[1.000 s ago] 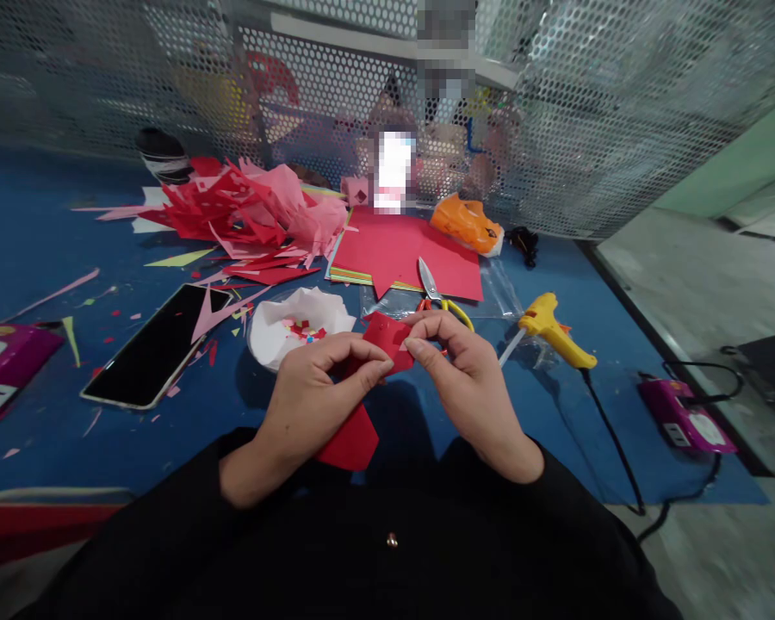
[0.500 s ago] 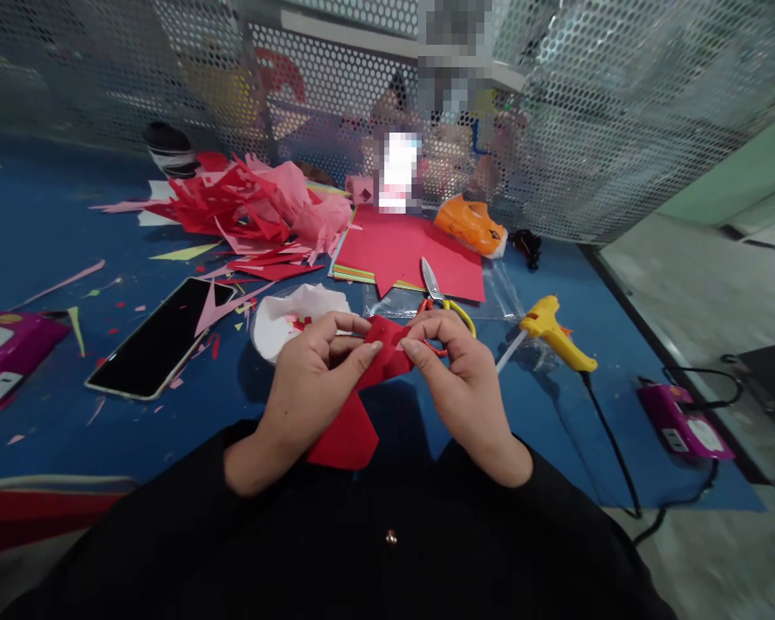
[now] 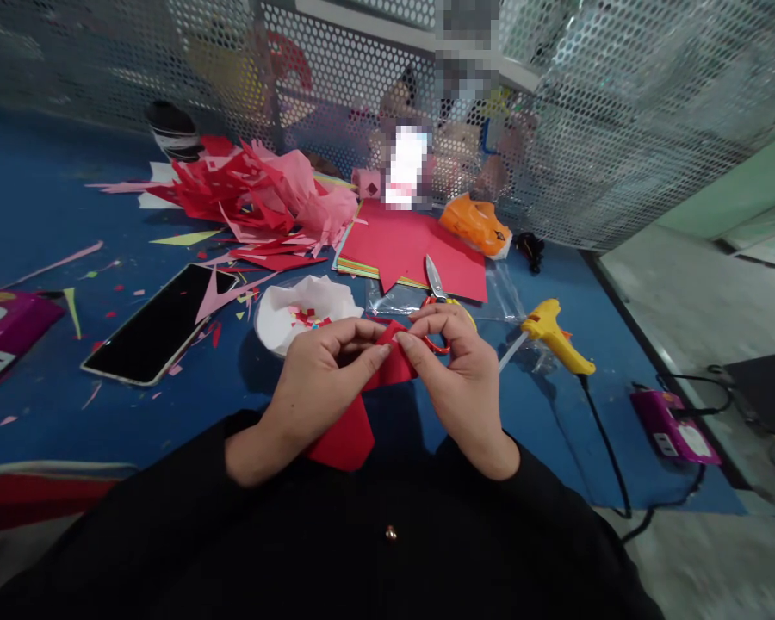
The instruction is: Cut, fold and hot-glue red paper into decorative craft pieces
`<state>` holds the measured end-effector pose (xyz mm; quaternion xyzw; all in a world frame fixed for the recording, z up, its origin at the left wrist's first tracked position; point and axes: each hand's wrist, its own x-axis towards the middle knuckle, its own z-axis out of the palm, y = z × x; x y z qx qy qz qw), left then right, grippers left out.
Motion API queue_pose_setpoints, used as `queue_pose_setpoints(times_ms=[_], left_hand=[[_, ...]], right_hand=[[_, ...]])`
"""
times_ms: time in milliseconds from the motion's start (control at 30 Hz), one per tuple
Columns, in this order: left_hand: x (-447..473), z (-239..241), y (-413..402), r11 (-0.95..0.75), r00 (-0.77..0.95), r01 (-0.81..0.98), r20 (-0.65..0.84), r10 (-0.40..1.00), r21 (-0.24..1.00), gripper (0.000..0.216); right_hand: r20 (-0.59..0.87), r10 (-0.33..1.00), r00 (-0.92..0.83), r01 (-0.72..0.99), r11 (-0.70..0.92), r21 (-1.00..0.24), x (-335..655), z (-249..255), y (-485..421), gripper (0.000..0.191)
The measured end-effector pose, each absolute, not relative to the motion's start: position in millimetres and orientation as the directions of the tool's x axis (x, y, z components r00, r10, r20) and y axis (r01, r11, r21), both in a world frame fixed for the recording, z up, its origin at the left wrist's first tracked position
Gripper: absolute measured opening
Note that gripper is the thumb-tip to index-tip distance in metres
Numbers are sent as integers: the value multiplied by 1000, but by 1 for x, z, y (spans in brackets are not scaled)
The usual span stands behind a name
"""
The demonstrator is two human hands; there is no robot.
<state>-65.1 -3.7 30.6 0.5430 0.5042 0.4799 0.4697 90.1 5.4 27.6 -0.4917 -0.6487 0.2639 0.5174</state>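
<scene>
A folded piece of red paper [image 3: 393, 368] is held up between both of my hands, above the table's near edge. My left hand [image 3: 326, 379] pinches its left side between thumb and fingers. On the other side, the thumb and fingertips of my right hand [image 3: 455, 370] close on the upper right edge. A wider red paper part [image 3: 345, 437] hangs below my left hand; whether it joins the folded piece is hidden. Just beyond my left hand stands a bowl lined with white paper [image 3: 277, 314], with small coloured scraps inside. Scissors [image 3: 435, 277] lie behind my right hand, their handles partly covered.
Stacked coloured sheets [image 3: 406, 245] lie at the back, near an orange bag [image 3: 474, 226]. A yellow glue gun [image 3: 559, 337] with a cord is at right, by a purple power strip [image 3: 675, 428]. A black phone [image 3: 161, 327] and a cut-paper heap [image 3: 251, 185] are at left.
My fingers have drawn closer together on the red paper, and less of it shows between them. The view has shifted slightly; more scraps show in the bowl.
</scene>
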Motion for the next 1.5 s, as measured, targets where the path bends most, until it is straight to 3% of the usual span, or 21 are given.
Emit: queue_pose_setpoints(times_ms=[900,967,1133,1333,1500], left_hand=[[-66,33,-6,-30,52,107,25,998,994,9],[-66,34,-6,-17,35,103,14,999,995,9],[-66,33,-3,4,-2,62,-4,1000,998,10],[-64,31,-1,1,22,-9,-1,1000,1000,11],[-64,29,-3,2,32,-51,-1,1000,999,11]], right_hand=[[480,876,41,356,436,-826,90,24,5,9],[467,881,70,329,422,-845,93,23,4,2],[376,908,183,281,318,-905,102,18,-1,13],[197,977,81,150,183,-972,101,14,-7,23],[198,977,79,109,189,-976,99,13,-7,24]])
